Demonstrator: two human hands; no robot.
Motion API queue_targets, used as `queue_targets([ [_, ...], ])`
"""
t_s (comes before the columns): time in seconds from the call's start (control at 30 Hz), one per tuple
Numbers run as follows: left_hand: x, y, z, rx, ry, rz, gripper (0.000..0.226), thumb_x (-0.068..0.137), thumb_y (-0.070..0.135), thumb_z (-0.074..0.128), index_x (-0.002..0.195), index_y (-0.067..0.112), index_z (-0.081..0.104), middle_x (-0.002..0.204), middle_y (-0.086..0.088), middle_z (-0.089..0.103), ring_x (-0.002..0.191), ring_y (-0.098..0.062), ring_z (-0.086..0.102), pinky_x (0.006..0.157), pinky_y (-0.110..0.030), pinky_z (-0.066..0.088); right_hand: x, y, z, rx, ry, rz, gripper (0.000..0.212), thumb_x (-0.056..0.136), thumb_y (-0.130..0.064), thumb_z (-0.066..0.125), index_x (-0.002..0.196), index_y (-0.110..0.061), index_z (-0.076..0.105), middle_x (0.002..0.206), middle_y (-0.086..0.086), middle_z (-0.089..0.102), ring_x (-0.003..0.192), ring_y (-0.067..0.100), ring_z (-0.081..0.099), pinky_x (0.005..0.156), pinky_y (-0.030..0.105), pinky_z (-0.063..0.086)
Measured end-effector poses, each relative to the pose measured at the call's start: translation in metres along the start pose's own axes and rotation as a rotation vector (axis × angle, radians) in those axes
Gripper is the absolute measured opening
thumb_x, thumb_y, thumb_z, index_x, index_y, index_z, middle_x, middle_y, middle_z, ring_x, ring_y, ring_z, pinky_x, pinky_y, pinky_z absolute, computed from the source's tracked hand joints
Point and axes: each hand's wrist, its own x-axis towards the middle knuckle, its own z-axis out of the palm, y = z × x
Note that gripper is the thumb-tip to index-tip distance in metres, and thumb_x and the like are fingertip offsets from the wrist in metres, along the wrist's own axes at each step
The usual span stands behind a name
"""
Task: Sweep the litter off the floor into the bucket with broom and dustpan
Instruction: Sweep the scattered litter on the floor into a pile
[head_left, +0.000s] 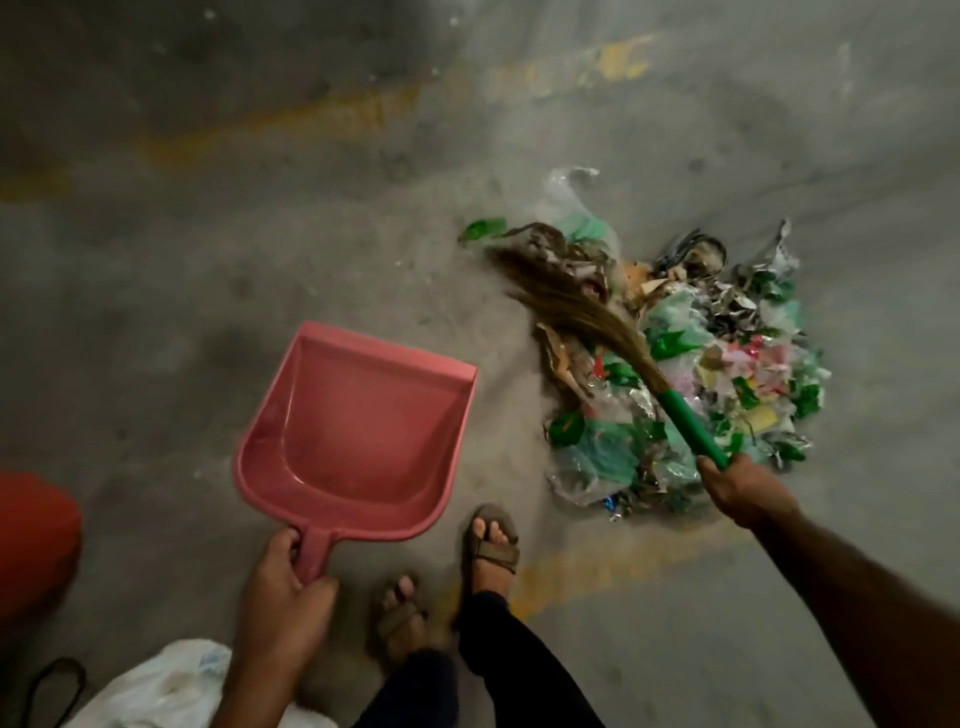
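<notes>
**Broom laid across the litter heap, dustpan held beside it**

The broom is held slantwise, its long axis running from the lower right up to the upper left. Its green handle is the lower-right end; the brown grass bristles fan out to the upper left and are seen lying over the left part of the litter. The bristle tips are blurred. The litter is gathered in one heap on the floor, right of centre: green and clear plastic scraps, crumpled paper, brown leaves and bits of pink and yellow (single pieces can scarcely be told apart).

The handle's lower end is gripped by the right hand, fingers curled round it, at the heap's near edge.

The pink dustpan is held left of the heap and apart from it, its open mouth pointed away from the person and slightly right, its short handle towards the body. Nothing but a film of dust is seen in its tray. Its handle is clasped by the left hand, thumb and fingers wrapped round it.

Two sandalled feet are planted between dustpan and heap, on grey concrete marked with worn yellow lines. A red rounded object is cut off at the left edge, and a white bag lies at the bottom left.
</notes>
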Motion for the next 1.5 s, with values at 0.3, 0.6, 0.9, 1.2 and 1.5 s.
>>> queue_targets([
  [0.3,0.059,0.032,-0.048,-0.021,0.051,0.067,0.012,0.069,0.018,0.063,0.074,0.019,0.052,0.067,-0.001,0.059,0.060,-0.017,0.053,0.055,-0.032,0.036,-0.053,-0.040,-0.003,0.252,0.112,0.043,0.059,0.093,-0.064,0.043,0.092,-0.007,0.056,0.074,0.017,0.065,0.062,0.032,0.064,0.057,0.037,0.056],
  [0.6,0.118,0.049,-0.154,0.084,0.000,0.059,0.041,0.053,0.018,0.050,0.093,0.014,0.055,0.076,-0.011,0.059,0.068,-0.028,0.054,0.064,-0.034,0.036,-0.213,-0.119,0.027,0.281,-0.123,0.061,0.042,0.090,-0.059,0.052,0.088,-0.017,0.055,0.073,0.005,0.063,0.070,0.025,0.060,0.068,0.036,0.049],
  [0.9,0.197,0.056,-0.243,0.320,-0.174,0.034,0.071,0.050,0.019,0.058,0.121,0.010,0.059,0.104,-0.014,0.065,0.099,-0.034,0.064,0.085,-0.041,0.047,-0.208,-0.154,0.032,0.119,-0.241,0.272,0.042,0.094,-0.055,0.048,0.093,-0.013,0.053,0.084,0.007,0.060,0.087,0.029,0.063,0.072,0.033,0.046],
  [1.2,0.242,0.091,-0.201,0.303,-0.209,0.052,0.052,0.052,0.023,0.064,0.101,0.036,0.055,0.099,-0.013,0.064,0.088,-0.034,0.065,0.082,-0.052,0.053,-0.193,-0.148,0.005,0.256,-0.077,0.379,0.046,0.093,-0.058,0.048,0.083,-0.013,0.052,0.069,0.006,0.062,0.063,0.023,0.060,0.059,0.034,0.046],
  [1.5,0.247,0.229,-0.131,0.311,-0.213,0.142,0.047,0.072,-0.016,0.068,0.109,0.011,0.056,0.098,-0.028,0.063,0.069,-0.024,0.056,0.056,-0.019,0.047,-0.175,-0.200,0.024,0.382,-0.136,0.283,0.034,0.090,-0.060,0.050,0.097,-0.026,0.049,0.073,-0.001,0.060,0.076,0.025,0.065,0.063,0.031,0.046],
])
